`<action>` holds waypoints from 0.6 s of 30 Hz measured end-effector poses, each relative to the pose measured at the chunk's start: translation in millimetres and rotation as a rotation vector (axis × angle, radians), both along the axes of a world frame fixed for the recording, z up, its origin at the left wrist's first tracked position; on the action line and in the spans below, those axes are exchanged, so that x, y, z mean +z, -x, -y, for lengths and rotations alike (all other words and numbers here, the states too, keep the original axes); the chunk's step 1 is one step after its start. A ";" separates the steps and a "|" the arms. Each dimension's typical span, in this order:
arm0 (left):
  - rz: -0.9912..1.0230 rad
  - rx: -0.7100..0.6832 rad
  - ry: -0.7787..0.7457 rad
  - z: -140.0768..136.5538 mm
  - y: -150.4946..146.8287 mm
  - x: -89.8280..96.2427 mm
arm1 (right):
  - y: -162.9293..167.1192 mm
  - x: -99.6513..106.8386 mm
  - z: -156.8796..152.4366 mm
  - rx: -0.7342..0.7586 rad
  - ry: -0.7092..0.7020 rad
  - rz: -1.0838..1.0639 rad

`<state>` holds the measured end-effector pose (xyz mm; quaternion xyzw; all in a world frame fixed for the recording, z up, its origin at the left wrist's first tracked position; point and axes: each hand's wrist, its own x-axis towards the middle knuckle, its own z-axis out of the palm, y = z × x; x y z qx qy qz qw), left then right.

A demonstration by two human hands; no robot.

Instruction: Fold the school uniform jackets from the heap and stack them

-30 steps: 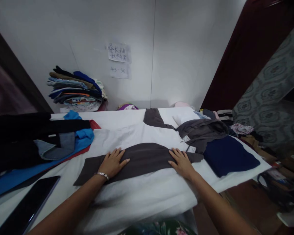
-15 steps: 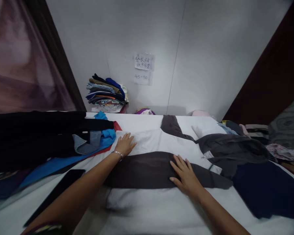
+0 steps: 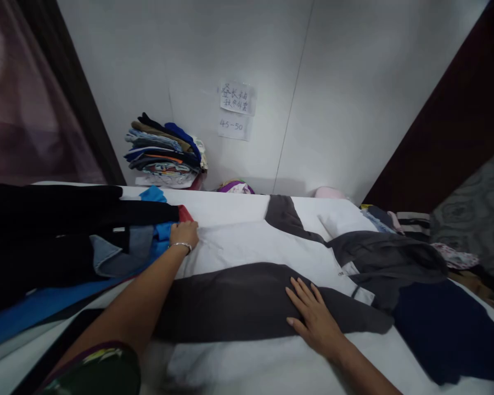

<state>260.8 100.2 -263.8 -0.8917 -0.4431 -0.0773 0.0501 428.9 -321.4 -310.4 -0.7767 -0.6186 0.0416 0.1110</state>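
Observation:
A white hooded jacket (image 3: 239, 247) with dark grey sleeves lies spread sideways on the white table. Its dark grey hood (image 3: 387, 255) points right. At the hem end, my left hand (image 3: 184, 235) is closed on the white edge, fingers curled over it and partly hidden. My right hand (image 3: 315, 318) rests flat, fingers spread, on the near grey sleeve (image 3: 239, 302), which is folded across the body. The far sleeve (image 3: 286, 214) stretches toward the table's back edge.
Black garments (image 3: 45, 236) and blue cloth (image 3: 160, 233) are heaped at left. Navy cloth (image 3: 453, 323) lies at right beside the hood. A stack of folded clothes (image 3: 164, 151) stands behind the table, against the wall with paper signs (image 3: 236, 109). More clothes (image 3: 411, 222) lie far right.
My left hand has moved left from lying open on the white body to closing at its hem edge. My right hand stays flat on the sleeve. The view has shifted slightly.

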 end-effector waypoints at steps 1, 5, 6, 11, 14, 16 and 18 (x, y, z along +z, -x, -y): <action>0.002 -0.004 -0.004 1.1 -0.5 -3.6 | 0.5 1.7 0.7 -0.003 0.009 -0.032; 0.033 -0.027 -0.037 4.2 -0.2 -15.9 | -9.8 15.8 -1.6 -0.013 -0.001 -0.263; 0.047 -0.035 -0.051 4.2 0.5 -17.9 | -18.2 21.1 -6.3 -0.035 -0.048 -0.332; 0.079 -0.043 -0.093 3.9 2.5 -21.0 | -99.5 48.7 -66.9 -0.283 -0.438 -0.486; 0.045 -0.033 -0.098 4.4 2.0 -19.7 | -156.7 54.2 -117.0 -0.542 -0.471 -0.537; 0.034 -0.024 -0.106 4.4 1.6 -19.7 | -186.9 51.3 -145.7 -0.639 -0.452 -0.531; 0.036 -0.018 -0.123 4.0 1.4 -21.0 | -210.0 44.6 -167.8 -0.708 -0.413 -0.532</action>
